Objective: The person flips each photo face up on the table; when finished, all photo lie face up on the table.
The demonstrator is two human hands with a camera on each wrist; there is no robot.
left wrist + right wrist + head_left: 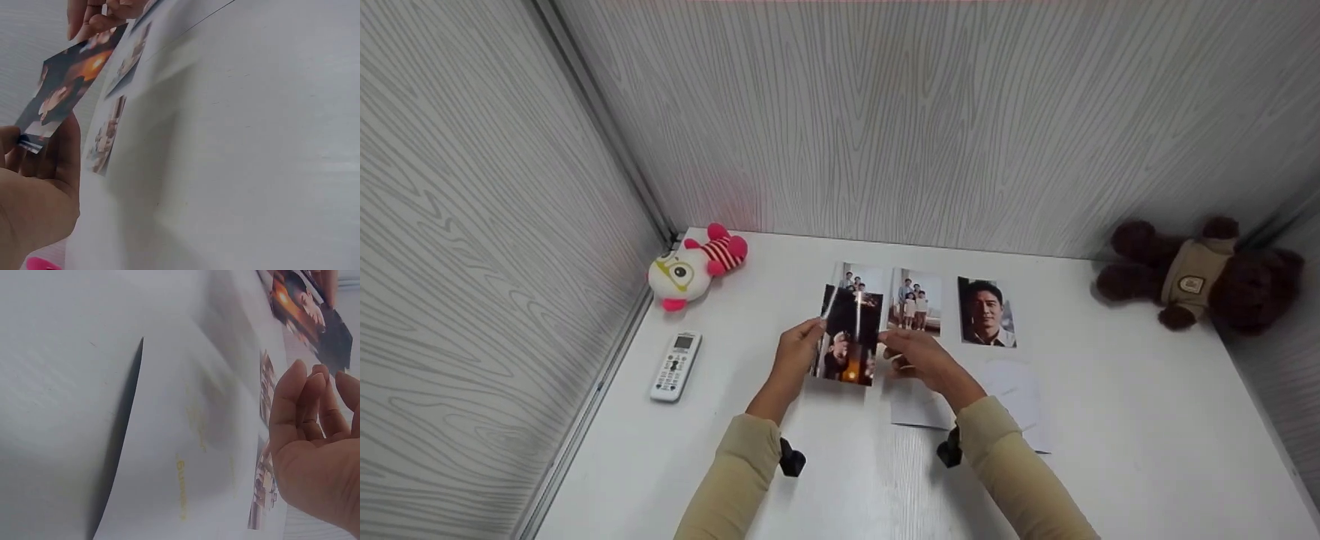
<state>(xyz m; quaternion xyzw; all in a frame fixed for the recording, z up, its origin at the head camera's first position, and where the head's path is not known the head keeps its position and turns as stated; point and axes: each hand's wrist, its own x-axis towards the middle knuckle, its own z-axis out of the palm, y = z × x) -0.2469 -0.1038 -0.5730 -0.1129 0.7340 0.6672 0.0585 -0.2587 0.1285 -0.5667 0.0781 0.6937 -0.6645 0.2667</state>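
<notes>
Here, the left hand (795, 351) pinches a dark photo (847, 319) by its left side, raised above the tabletop (1140, 420) about midway between its left and right edges. The right hand (921, 354) has bent fingers at the photo's right side; whether they grip it, I cannot tell. Toward the far edge lie a group photo (862, 276), partly hidden by the dark one, a second group photo (915, 304) and a portrait photo (988, 313). White sheets (916, 405) lie near the right forearm. Farther out, a white remote (676, 367) sits near the left edge, a plush toy (680, 277) at the far left corner, a brown bear (1194, 277) by the far right corner.
</notes>
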